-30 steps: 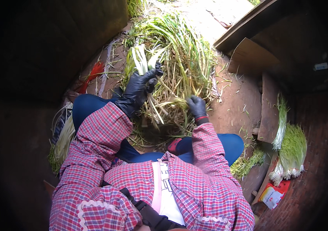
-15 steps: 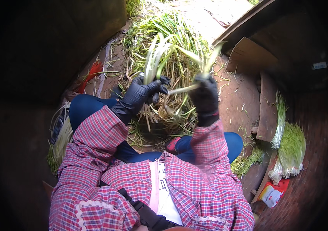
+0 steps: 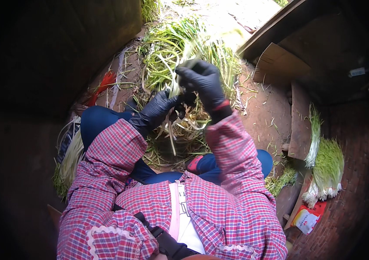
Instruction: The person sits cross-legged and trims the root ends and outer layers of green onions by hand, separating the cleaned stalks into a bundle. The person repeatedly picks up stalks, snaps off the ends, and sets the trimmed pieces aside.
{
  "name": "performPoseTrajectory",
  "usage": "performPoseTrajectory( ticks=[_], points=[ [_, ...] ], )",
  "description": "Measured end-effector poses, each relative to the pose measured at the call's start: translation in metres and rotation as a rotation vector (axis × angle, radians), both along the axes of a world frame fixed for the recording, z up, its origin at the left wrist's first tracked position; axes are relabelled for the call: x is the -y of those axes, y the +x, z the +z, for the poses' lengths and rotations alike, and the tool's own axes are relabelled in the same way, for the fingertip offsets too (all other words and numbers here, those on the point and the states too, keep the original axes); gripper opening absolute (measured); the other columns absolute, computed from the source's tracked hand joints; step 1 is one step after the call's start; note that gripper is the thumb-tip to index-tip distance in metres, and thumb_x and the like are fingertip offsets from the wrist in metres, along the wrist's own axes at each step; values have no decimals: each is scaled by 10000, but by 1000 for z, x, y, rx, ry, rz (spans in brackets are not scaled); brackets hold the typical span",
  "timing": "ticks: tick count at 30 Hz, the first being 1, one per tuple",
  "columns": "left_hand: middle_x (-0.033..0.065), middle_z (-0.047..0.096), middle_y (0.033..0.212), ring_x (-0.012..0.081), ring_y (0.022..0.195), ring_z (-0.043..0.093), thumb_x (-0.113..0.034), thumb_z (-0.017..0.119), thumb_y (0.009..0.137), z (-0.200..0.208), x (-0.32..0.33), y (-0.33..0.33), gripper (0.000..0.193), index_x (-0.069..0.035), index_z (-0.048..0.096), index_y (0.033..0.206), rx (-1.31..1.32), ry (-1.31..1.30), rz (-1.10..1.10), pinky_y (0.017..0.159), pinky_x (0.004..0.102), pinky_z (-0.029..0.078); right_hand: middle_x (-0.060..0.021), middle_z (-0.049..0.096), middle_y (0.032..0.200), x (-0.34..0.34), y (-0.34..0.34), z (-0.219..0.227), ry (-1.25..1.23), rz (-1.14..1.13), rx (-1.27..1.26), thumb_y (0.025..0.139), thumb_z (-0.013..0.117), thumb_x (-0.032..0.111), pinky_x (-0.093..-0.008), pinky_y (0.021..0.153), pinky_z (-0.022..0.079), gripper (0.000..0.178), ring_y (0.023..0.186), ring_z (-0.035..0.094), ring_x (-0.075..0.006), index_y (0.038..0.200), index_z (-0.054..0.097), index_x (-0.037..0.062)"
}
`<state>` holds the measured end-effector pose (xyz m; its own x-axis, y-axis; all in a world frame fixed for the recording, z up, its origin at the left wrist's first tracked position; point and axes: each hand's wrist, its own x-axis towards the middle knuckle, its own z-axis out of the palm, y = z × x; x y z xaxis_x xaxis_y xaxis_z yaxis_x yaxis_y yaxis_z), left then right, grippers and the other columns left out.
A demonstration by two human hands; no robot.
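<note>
Above the green heap (image 3: 184, 31), left fingers (image 3: 172, 101) grip pale stalks (image 3: 174, 88).

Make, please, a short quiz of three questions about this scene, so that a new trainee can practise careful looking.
1. True or false: the left hand and the right hand are both bare.

2. What lies beside the green bundles at the right? A) a metal bucket; B) a red-and-white packet; C) a pair of scissors.

3. Fill in: at the pale stalks, the ____ hand is higher in the picture.

Key: 1. False, both wear black gloves. 2. B. 3. Right.
</note>
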<state>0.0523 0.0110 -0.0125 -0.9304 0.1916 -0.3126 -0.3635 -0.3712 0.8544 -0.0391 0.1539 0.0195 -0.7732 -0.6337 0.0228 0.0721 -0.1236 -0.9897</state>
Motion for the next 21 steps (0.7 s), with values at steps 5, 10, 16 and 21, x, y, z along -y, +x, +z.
performPoseTrajectory(
  ticks=[5, 10, 16, 21],
  points=[
    [-4, 586, 771, 55, 494, 465, -271, 446, 940, -20, 29, -10, 242, -58, 560, 945, -138, 514, 262, 417, 166, 355, -49, 620, 928, 12, 33, -15, 64, 85, -6, 893, 548, 188, -221, 660, 486, 369, 737, 580, -95, 1211, 498, 8],
    [-3, 477, 673, 43, 396, 363, -205, 379, 959, -1, 88, -23, 164, -82, 487, 950, -161, 798, 405, 386, 187, 349, 18, 564, 767, -85, 89, -34, 212, 242, 378, 884, 548, 176, -180, 474, 356, 359, 541, 434, -21, 1203, 515, 13],
    [-8, 490, 700, 25, 397, 365, -199, 343, 972, -3, 114, -18, 221, -54, 510, 980, -134, 633, 516, 385, 191, 321, -129, 577, 1087, -142, 94, -44, 862, 58, -211, 822, 619, 284, -346, 880, 414, 492, 1006, 545, -255, 1216, 503, 14],
    [-8, 545, 777, 28, 416, 388, -207, 383, 965, -16, 80, -20, 196, -63, 512, 997, -66, 840, 261, 393, 188, 324, -140, 611, 946, -65, 87, -51, 609, -123, -900, 826, 597, 240, -372, 797, 448, 412, 896, 588, -286, 1177, 497, 50]
  ],
)
